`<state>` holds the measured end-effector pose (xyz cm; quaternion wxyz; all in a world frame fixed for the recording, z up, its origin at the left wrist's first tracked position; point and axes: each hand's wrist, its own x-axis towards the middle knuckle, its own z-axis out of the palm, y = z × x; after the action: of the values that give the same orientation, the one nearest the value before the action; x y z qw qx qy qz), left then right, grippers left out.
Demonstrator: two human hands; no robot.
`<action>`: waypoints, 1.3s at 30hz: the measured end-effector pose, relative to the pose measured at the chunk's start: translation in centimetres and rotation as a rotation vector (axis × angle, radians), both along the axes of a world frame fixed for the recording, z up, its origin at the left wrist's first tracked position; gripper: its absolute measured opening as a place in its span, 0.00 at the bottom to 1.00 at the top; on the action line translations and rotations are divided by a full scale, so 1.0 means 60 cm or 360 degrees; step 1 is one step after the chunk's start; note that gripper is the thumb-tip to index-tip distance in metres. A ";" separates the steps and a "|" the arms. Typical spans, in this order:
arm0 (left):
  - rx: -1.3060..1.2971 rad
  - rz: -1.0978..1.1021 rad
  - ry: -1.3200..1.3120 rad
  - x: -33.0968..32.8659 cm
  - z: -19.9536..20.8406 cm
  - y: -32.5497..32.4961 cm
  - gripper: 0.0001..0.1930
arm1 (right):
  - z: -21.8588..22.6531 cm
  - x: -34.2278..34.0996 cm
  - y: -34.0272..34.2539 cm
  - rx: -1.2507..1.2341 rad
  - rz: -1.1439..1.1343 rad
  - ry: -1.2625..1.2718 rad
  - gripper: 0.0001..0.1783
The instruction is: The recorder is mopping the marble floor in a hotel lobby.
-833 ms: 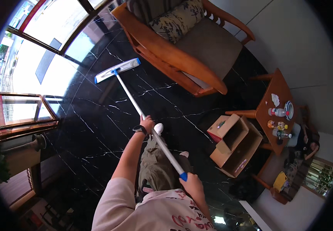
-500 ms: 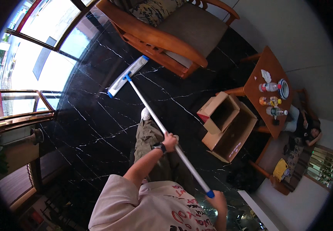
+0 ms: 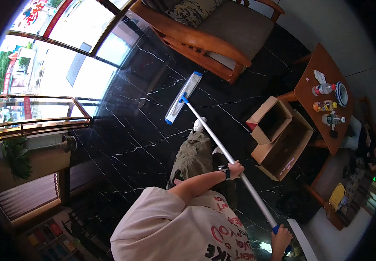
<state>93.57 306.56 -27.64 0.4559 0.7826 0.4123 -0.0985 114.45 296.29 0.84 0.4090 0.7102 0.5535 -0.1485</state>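
A flat mop reaches across the dark floor ahead of me. Its long, pale mop head [image 3: 189,89] has blue end caps and lies flat on the tiles, just short of the wooden sofa. From a blue joint the silvery pole [image 3: 214,137] slants back to my right side. My left hand [image 3: 236,169], with a dark watch at the wrist, wraps round the middle of the pole. Lower down, my right hand [image 3: 281,239] grips its blue end beside my hip. Both hands are closed on the pole.
A wooden sofa [image 3: 205,43] with grey cushions stands ahead. To my right are open cardboard boxes [image 3: 303,143] and a wooden table [image 3: 316,93] with several bottles. Another person [image 3: 362,139] reclines beyond it. Glass doors [image 3: 81,65] and a leafy plant [image 3: 17,156] are at left.
The mop head has moved nearer to me and to the right, away from the sofa's base. My view has turned leftward. Both hands stay on the pole.
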 end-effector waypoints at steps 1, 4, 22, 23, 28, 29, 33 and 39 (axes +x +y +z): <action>-0.0004 0.0068 -0.0066 -0.006 -0.004 0.010 0.13 | -0.002 -0.004 0.014 -0.0020 -0.0032 0.0019 0.18; 0.0014 0.0206 -0.0118 -0.038 -0.019 0.048 0.12 | -0.015 -0.033 0.062 -0.0051 0.0039 0.0046 0.18; 0.0860 0.1497 0.0392 -0.568 -0.120 0.413 0.11 | -0.207 -0.539 0.555 -0.0005 0.0042 0.1103 0.14; 0.0856 0.1443 0.0361 -0.591 -0.103 0.427 0.16 | -0.222 -0.572 0.576 0.0026 0.0072 0.1145 0.14; 0.0334 0.1163 0.1051 -0.703 -0.090 0.462 0.26 | -0.315 -0.710 0.587 -0.0174 0.0049 0.1316 0.15; 0.0272 0.1175 0.1120 -0.719 -0.096 0.454 0.26 | -0.327 -0.729 0.573 -0.0223 -0.0005 0.1372 0.15; 0.0121 0.1113 0.1224 -0.704 -0.085 0.414 0.24 | -0.365 -0.713 0.504 -0.0217 -0.0003 0.1426 0.16; -0.0092 0.0937 0.1163 -0.515 -0.130 0.372 0.25 | -0.329 -0.518 0.485 -0.0218 0.0057 0.1203 0.17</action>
<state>62.70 328.89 -35.41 0.3111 0.5334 0.7473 -0.2456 83.36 325.38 -18.90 0.2250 0.5666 0.6664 -0.4292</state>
